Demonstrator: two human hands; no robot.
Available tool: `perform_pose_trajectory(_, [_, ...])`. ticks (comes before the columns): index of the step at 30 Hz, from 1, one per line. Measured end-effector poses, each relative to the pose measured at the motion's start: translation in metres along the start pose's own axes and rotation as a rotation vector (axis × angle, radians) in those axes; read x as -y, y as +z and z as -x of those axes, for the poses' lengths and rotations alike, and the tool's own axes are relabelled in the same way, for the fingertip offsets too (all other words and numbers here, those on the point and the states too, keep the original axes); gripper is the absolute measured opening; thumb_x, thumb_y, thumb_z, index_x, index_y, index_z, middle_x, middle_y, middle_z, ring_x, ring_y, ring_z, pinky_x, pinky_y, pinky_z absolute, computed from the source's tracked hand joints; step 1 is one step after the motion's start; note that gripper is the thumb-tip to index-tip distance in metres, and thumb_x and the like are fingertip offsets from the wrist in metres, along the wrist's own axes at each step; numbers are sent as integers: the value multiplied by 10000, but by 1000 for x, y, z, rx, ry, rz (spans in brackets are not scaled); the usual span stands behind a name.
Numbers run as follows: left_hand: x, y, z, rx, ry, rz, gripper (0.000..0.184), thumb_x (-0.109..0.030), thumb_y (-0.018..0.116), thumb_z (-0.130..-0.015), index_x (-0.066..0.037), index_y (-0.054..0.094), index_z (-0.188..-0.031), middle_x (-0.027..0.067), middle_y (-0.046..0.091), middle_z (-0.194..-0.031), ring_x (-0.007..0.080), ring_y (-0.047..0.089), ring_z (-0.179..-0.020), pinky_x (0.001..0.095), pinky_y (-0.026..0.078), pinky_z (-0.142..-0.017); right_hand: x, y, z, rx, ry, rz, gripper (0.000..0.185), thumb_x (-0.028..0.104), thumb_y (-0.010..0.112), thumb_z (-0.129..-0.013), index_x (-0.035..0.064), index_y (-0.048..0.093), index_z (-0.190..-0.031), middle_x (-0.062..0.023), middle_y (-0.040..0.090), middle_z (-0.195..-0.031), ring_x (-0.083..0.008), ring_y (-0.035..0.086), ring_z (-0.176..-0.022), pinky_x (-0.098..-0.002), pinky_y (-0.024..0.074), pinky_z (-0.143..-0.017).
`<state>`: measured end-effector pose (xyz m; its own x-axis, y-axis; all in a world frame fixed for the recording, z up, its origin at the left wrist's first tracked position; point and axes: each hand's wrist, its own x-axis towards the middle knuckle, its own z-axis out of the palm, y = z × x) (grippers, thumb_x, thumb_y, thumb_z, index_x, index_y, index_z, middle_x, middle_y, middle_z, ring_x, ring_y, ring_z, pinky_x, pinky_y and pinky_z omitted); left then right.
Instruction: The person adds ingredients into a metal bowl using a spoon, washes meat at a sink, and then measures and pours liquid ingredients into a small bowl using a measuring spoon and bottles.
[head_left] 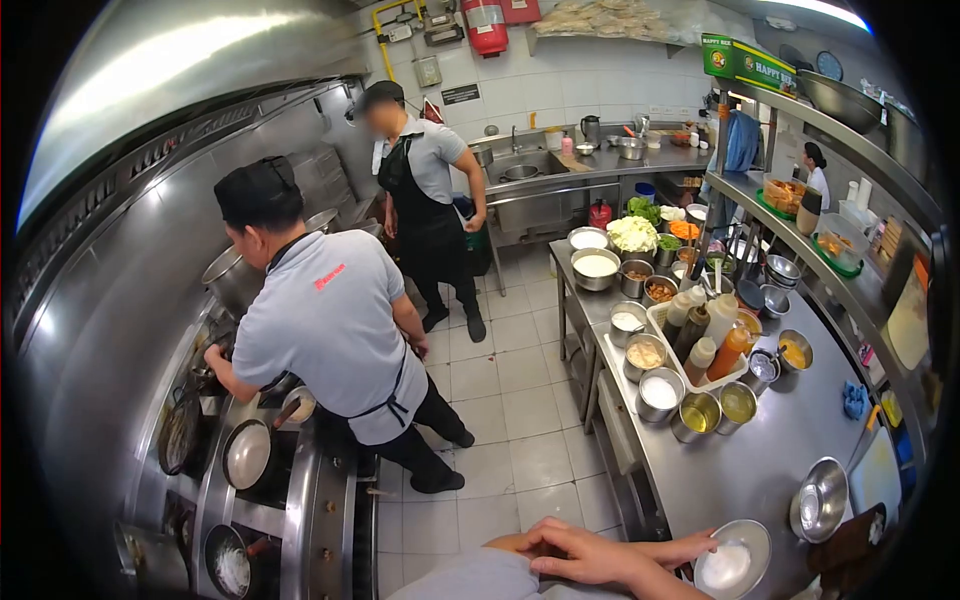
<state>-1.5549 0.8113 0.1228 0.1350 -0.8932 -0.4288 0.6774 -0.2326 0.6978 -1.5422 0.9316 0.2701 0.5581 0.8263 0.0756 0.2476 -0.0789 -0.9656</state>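
Observation:
My left arm reaches right across the bottom of the view. My left hand [690, 549] is at the near-left rim of a metal bowl [759, 532] with white powder or grains in it, fingers closed at the edge; the thumb side is partly hidden. Bent back over that arm, my right forearm brings my right hand [575, 552] to rest near the left elbow. Its fingers lie extended across the arm and hold no object. Just beyond the bowl, an unheld shiny steel bowl [822, 498] stands tilted on the counter.
Along the steel counter [800, 420] stand sauce bottles in a white basket [672, 345], several metal pots and cut vegetables [633, 234]. A co-worker [320, 310] leans over the stove at left, beside a pan [247, 455]; another person [425, 190] stands behind. Tiled floor [487, 450] separates stove and counter.

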Motion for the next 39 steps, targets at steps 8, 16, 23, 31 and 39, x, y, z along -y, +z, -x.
perform_pose_trajectory(8, [8, -3, 6, 34, -26, 9, 593, -295, 504, -869, -63, 384, -1401, 132, 553, -1229, 237, 608, -991, 421, 545, -716, -19, -1, 7, 233, 12, -17, 458, 430, 513, -974, 11, 578, -1147, -118, 588, -980, -268, 574, -942, -356, 460, -864])
perform_pose_trajectory(16, [59, 14, -29, 219, -184, -81, 592, -299, 505, -869, -61, 389, -1398, 131, 557, -1226, 234, 613, -979, 425, 543, -714, 0, -5, 39, -266, 103, 43, 391, 393, 547, -963, 14, 561, -1055, -130, 565, -1017, -252, 580, -873, -347, 468, -781])
perform_pose_trajectory(23, [87, 115, -19, 405, -474, -216, 476, -176, 528, -863, 7, 464, -1297, 124, 616, -1112, 222, 621, -998, 373, 501, -877, -6, 14, 117, -655, 159, -17, 437, 416, 514, -964, -11, 589, -1018, -184, 598, -923, -319, 579, -925, -399, 457, -820])
perform_pose_trajectory(31, [223, 206, -66, 682, -771, -394, 528, -80, 543, -849, 24, 414, -1350, 174, 562, -1225, 267, 588, -1082, 386, 497, -917, 19, 78, 248, -1083, 236, 106, 438, 425, 575, -923, -7, 610, -990, -170, 566, -1050, -311, 576, -977, -385, 456, -844])
perform_pose_trajectory(39, [300, 335, -51, 725, -875, -616, 448, -109, 525, -842, 58, 457, -1252, 187, 566, -1187, 298, 583, -1090, 411, 478, -947, 36, 173, 352, -1498, 130, 79, 430, 382, 530, -978, -26, 651, -1041, -143, 662, -880, -216, 594, -838, -374, 480, -776])
